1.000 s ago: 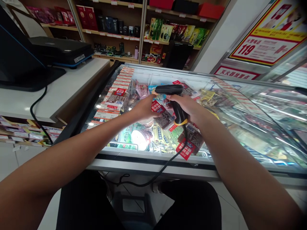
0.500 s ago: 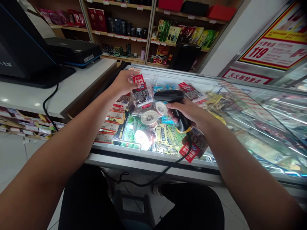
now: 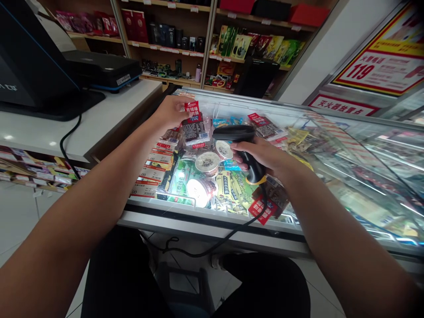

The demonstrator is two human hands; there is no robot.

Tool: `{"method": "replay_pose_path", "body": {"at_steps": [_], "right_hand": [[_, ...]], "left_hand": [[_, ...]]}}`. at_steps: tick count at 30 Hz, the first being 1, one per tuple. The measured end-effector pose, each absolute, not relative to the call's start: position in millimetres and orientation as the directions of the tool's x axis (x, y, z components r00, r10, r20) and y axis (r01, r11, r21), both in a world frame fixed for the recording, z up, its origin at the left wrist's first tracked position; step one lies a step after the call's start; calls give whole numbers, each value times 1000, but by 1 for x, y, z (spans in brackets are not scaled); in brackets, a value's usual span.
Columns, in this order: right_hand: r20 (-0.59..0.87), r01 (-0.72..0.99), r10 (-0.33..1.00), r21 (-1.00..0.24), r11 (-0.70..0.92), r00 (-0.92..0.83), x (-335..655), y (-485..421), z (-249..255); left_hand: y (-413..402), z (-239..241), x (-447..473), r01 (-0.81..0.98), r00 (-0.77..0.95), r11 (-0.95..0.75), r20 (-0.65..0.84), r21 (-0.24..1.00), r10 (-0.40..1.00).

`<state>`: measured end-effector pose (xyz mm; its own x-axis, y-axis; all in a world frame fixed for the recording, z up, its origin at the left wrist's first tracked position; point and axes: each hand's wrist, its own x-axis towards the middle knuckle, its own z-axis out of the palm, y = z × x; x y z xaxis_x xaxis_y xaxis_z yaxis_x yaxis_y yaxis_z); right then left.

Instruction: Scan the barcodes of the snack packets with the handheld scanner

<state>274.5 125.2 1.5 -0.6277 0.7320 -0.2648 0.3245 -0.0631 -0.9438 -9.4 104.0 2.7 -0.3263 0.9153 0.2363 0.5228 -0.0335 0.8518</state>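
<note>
My left hand [image 3: 172, 111] pinches the red top of a clear snack packet [image 3: 195, 130] with dark contents and a barcode on its lower right. My right hand [image 3: 256, 154] is wrapped round the grip of a black barcode scanner [image 3: 234, 132], its head pointing left toward that packet. The scanner's black cable [image 3: 232, 234] hangs over the freezer's front edge. Beneath the scanner, round white-lidded cups [image 3: 207, 162] show through the glass. A second red-and-clear packet [image 3: 265, 126] lies to the right of the scanner, and another red-topped packet [image 3: 263, 210] lies below my right wrist.
A glass-topped freezer [image 3: 159, 212] spans the front, with price tags [image 3: 145, 189] at its left. To the left stands a white counter [image 3: 109, 119] with a dark monitor [image 3: 29, 66] and a black device [image 3: 102, 70]. Stocked shelves [image 3: 172, 48] rise behind. A stool [image 3: 185, 282] sits below.
The packet in my left hand tilts slightly differently, its lower edge a little higher. My right hand and the scanner hold nearly the same place. The whole view has shifted slightly.
</note>
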Motion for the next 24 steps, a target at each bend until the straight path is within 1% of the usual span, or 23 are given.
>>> {"method": "replay_pose_path", "body": {"at_steps": [5, 8, 10, 12, 15, 17, 19, 20, 22, 24], "right_hand": [[-261, 314, 728, -947, -66, -634, 276, 126, 5], [-263, 323, 724, -945, -59, -638, 276, 126, 6], [-264, 327, 726, -943, -57, -635, 275, 125, 6], [-260, 325, 726, -944, -53, -637, 275, 124, 6], [-255, 329, 731, -943, -44, -633, 275, 124, 7], [-258, 337, 734, -940, -43, -628, 275, 124, 7], [-260, 346, 744, -937, -41, -615, 276, 124, 8], [-259, 350, 750, -936, -40, -608, 276, 124, 8], [-262, 356, 754, -934, -40, -603, 276, 124, 9], [-262, 350, 753, -936, -44, -604, 277, 123, 9]], "left_hand": [[108, 9, -36, 375, -381, 13, 141, 927, 914], [110, 9, -51, 422, -448, 53, 157, 905, 880], [112, 4, -57, 513, -464, 82, 196, 855, 864], [115, -3, -59, 619, -462, 115, 242, 777, 853], [118, -14, -58, 788, -390, 133, 321, 601, 863], [117, -18, -56, 864, -328, 142, 328, 482, 886], [113, -18, -52, 899, -300, 184, 253, 397, 920], [110, -17, -48, 906, -301, 222, 182, 361, 936], [104, -14, -38, 912, -305, 294, -7, 286, 952], [100, -12, -25, 923, -293, 321, -152, 211, 944]]}}
